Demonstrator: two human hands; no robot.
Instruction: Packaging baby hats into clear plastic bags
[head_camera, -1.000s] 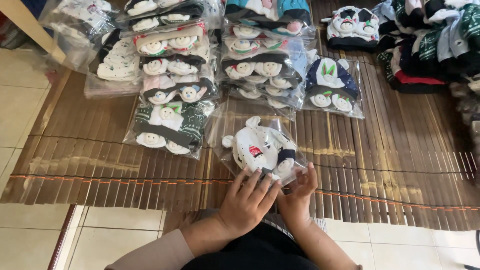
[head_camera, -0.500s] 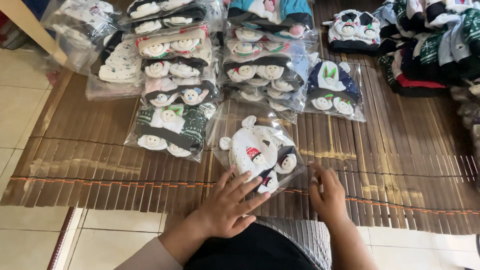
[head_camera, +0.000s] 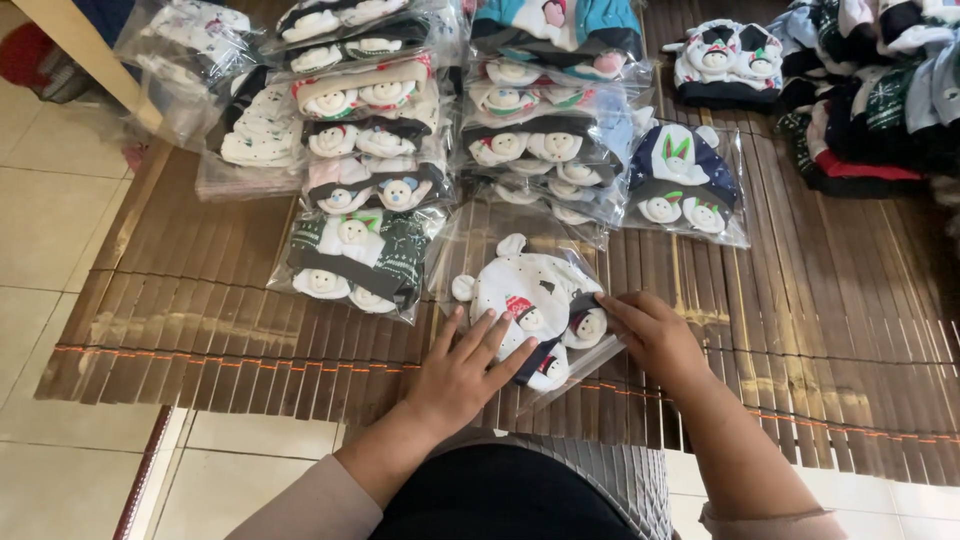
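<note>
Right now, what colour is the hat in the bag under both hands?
Mostly white hat, small red accent; head view.

- Packet under the hands (head_camera: 530, 305): clear plastic; white hat with small red, green and dark motifs.
- Neighbouring packet (head_camera: 358, 255): dark green and white knit pattern.
- Packet at right (head_camera: 685, 180): navy with white and green ears.
- Mat (head_camera: 820, 330): brown slats, orange stitching.
- Floor (head_camera: 50, 230): pale cream tiles.
- Sleeves (head_camera: 310, 505): pale pink.

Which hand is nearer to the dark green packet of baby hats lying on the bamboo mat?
Left. The left hand rests on the white hat packet, just below the dark green packet; the right hand is farther off, at the white packet's right edge.
</note>
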